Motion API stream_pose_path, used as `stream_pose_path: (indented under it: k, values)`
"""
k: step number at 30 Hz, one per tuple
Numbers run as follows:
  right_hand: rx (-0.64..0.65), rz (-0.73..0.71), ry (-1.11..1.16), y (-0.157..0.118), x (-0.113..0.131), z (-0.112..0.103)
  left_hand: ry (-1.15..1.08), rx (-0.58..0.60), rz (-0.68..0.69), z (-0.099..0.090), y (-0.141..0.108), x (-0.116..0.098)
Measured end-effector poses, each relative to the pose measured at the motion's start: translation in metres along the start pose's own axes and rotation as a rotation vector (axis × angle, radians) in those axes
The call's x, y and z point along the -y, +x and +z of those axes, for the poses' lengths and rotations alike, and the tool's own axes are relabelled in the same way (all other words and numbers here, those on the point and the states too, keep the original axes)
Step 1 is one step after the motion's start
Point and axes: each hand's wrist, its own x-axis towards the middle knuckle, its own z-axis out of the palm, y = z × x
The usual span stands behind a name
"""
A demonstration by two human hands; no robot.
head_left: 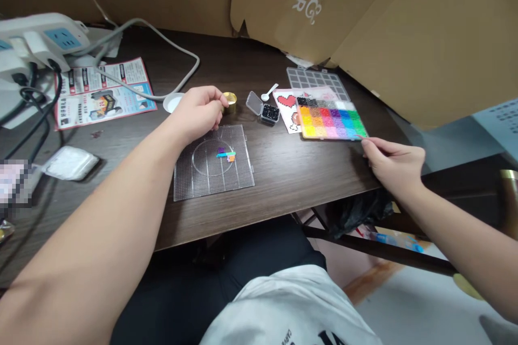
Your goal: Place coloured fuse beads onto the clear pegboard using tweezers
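My left hand (202, 113) is above the far edge of a clear pegboard (214, 183), its fingers curled together beside a small gold tin (230, 101). Whatever those fingers hold is hidden. A few purple, blue, green and orange beads (225, 154) sit inside the circle marked on the pegboard. At the near right corner of a divided box of coloured beads (332, 118), my right hand (394, 164) has thumb and forefinger pinched. A thin pinkish tip shows at that corner, too small to name.
Behind the pegboard are an open little box of black beads (270, 113), a white spoon (269, 92), a pattern sheet (286, 101) and an empty clear grid lid (340, 83). At left lie a cable (194, 64), a leaflet (105, 91), a power strip (44, 38) and a white packet (69, 163).
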Motion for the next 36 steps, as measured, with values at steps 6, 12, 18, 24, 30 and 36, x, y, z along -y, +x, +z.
stream_pose_path:
  k: [6,12,18,24,30,36]
  values:
    - [-0.035,-0.161,-0.135,-0.005,-0.004,0.002,0.023,-0.011,-0.023,0.001,-0.003,-0.006]
    - [0.012,-0.324,-0.228,-0.007,0.001,-0.001,0.03,0.005,-0.022,0.0,-0.002,-0.004]
    - [-0.009,-0.416,-0.244,-0.006,-0.002,-0.001,0.03,-0.003,-0.031,0.001,-0.002,-0.005]
    - [-0.015,-0.454,-0.238,-0.005,-0.008,-0.003,0.032,-0.012,-0.029,0.001,-0.001,-0.002]
    - [0.0,-0.375,-0.285,-0.001,-0.011,-0.004,-0.006,0.001,0.006,0.0,0.004,0.005]
    - [0.003,-0.235,-0.305,-0.001,-0.009,-0.003,-0.015,-0.013,-0.018,0.001,0.001,0.001]
